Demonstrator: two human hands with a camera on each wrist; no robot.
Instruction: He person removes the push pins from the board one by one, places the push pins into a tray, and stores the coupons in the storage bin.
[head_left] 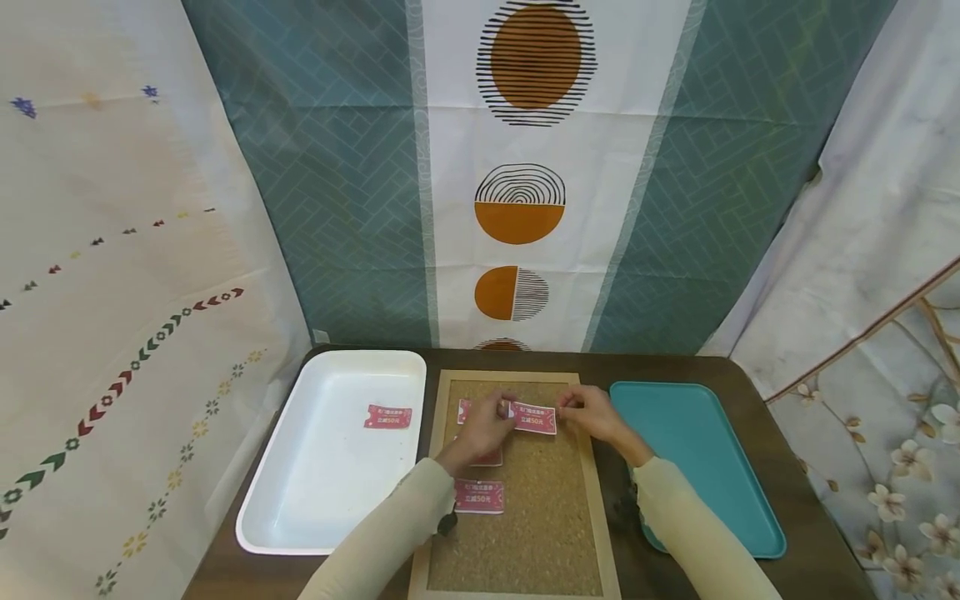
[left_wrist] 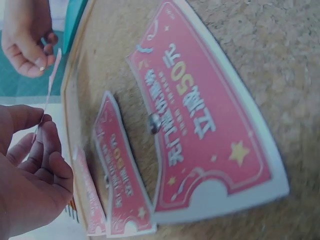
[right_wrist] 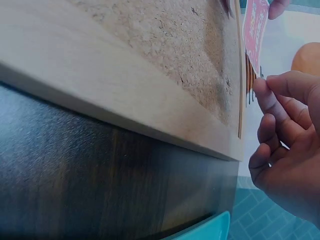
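Fingers of the left hand [head_left: 486, 427] and right hand [head_left: 588, 412] pinch opposite ends of one pink coupon [head_left: 535, 417], held just above the top of the cork board [head_left: 540, 533]. Its print reads "50元". More coupons [left_wrist: 200, 120] are pinned to the cork; another coupon [head_left: 387, 417] lies in the white tray [head_left: 300, 508]. A teal tray [head_left: 720, 475] sits right on the dark wooden worktop [head_left: 810, 508], before patterned curtains [head_left: 337, 167].
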